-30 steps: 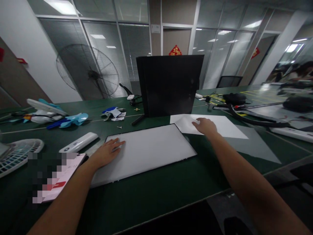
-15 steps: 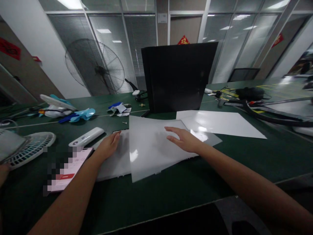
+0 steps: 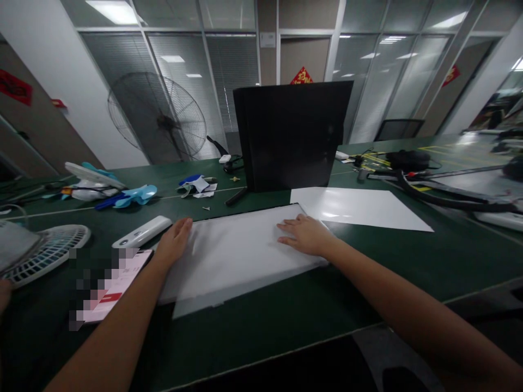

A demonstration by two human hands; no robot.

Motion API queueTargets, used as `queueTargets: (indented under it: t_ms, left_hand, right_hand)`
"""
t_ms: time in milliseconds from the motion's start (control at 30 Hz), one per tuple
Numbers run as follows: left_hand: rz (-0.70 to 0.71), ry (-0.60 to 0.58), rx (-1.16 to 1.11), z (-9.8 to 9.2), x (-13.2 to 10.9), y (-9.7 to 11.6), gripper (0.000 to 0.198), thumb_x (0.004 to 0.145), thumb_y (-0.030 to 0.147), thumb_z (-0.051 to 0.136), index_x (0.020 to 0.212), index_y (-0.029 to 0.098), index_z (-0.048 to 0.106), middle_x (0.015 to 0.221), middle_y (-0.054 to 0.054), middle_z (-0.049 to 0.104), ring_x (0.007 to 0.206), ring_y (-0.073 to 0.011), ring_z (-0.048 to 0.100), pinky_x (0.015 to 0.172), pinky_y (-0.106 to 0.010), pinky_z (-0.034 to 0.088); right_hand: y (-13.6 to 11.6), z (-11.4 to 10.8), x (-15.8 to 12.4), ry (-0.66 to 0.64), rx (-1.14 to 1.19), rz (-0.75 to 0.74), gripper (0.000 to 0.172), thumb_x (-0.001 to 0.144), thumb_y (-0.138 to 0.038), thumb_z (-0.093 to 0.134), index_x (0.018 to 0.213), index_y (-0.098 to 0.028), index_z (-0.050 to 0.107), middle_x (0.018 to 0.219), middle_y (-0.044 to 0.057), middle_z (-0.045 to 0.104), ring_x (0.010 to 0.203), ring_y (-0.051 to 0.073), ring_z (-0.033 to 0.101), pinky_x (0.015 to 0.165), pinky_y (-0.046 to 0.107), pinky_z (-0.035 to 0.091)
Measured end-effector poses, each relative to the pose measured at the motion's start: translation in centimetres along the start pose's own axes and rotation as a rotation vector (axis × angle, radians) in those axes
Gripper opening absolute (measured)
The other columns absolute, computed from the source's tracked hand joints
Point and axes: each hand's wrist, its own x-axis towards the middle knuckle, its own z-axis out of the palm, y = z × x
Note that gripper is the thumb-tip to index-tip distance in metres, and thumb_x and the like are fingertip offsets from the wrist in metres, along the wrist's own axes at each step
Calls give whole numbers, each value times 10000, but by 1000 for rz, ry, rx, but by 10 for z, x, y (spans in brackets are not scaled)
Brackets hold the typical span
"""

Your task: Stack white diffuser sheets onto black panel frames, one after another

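Note:
A thin translucent white plastic sheet [image 3: 229, 267] lies over a flat white panel [image 3: 167, 288] with a dark far edge. The sheet's near left corner hangs out past the panel's front edge. At the left end, my left hand [image 3: 175, 239] rests with its fingers stretched out beside the sheet's edge, not wrapped round anything. My right hand [image 3: 308, 234] lies flat on the right part of the sheet, fingers spread. Beyond it, a glossy white sheet [image 3: 363, 207] lies on the green table [image 3: 294, 321].
A black monitor-like panel [image 3: 292, 136] stands behind. On the left are a white handheld device [image 3: 143, 231], a phone [image 3: 116, 288], a fan with a white grille [image 3: 57, 253] and a light-blue fan blade [image 3: 137, 196]. Black cables [image 3: 441, 193] lie at right.
The translucent sheet has moved left and come down flat over the panel; its left edge was raised before. My right hand has flattened onto it. My left hand has shifted slightly left.

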Motion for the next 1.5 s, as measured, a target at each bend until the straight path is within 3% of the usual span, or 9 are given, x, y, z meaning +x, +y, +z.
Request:
queueTargets:
  t_ms: [133, 400, 567, 667, 833, 1033, 1267, 1400, 1500]
  left_hand:
    - [-31, -132, 161, -5, 0, 5, 859, 858, 699, 604, 1507, 137, 577, 1529, -201, 606, 1266, -365, 667, 1094, -476, 506]
    - [116, -245, 370, -4, -6, 4, 810, 860, 711, 582, 1479, 191, 635, 1594, -149, 564, 1405, -351, 584, 1191, -443, 436]
    - [147, -245, 400, -1, -4, 0, 822, 874, 731, 548, 1470, 174, 648, 1592, -169, 562, 1413, -347, 583, 1211, -427, 418]
    - [155, -249, 418, 2, -3, -3, 824, 890, 734, 520, 1457, 152, 658, 1581, -189, 564, 1400, -358, 592, 1193, -439, 437]
    - [139, -237, 440, 4, -2, -6, 791, 902, 735, 508, 1443, 181, 672, 1591, -183, 554, 1373, -377, 607, 1163, -473, 465]
    - [114, -254, 430, 1, -3, -5, 772, 918, 732, 492, 1485, 230, 643, 1654, -170, 478, 1444, -372, 547, 1190, -478, 428]
    - [178, -326, 394, 3, -6, -3, 729, 975, 721, 407, 1529, 289, 603, 1706, -145, 417, 1548, -373, 421, 1240, -527, 344]
    - [199, -337, 420, 7, -5, -8, 754, 972, 705, 412, 1564, 263, 567, 1715, -156, 397, 1585, -368, 359, 1273, -509, 289]
    - [211, -319, 424, 9, -2, -13, 738, 970, 695, 427, 1556, 272, 574, 1702, -142, 424, 1584, -358, 362, 1268, -511, 303]
  right_hand:
    - [-10, 5, 2, 46, 86, -5, 840, 1007, -790, 320, 1577, -218, 553, 1551, 126, 592, 1276, 394, 581, 1084, 550, 463]
    - [0, 10, 7, 50, 248, -116, 695, 1047, -710, 374, 1526, -264, 610, 1600, 82, 548, 1408, 349, 526, 1174, 562, 391]
    - [60, 9, 12, 98, 193, 184, 514, 1078, -499, 425, 1475, -263, 651, 1574, 35, 582, 1461, 224, 502, 1264, 399, 327]
    - [109, 14, 4, 123, 140, 466, 605, 1061, -480, 436, 1581, -183, 527, 1690, 143, 412, 1575, 321, 337, 1290, 564, 249]
    - [160, 29, -11, -20, 142, 792, 874, 955, -760, 489, 1627, -201, 456, 1721, 224, 308, 1591, 479, 237, 1182, 815, 198]
    - [193, 31, -17, -100, 159, 907, 920, 912, -851, 465, 1608, -249, 481, 1725, 186, 322, 1568, 447, 308, 1190, 765, 256]
    - [221, 27, -30, -93, 147, 971, 842, 910, -768, 590, 1522, -189, 594, 1583, 226, 521, 1424, 430, 519, 1147, 581, 433]
    - [218, 28, -31, -70, 138, 996, 852, 896, -799, 578, 1511, -210, 608, 1548, 230, 549, 1382, 456, 543, 1130, 647, 408]
    - [205, 29, -31, 27, 62, 938, 864, 917, -810, 519, 1547, -222, 573, 1631, 210, 458, 1496, 449, 407, 1201, 682, 289]
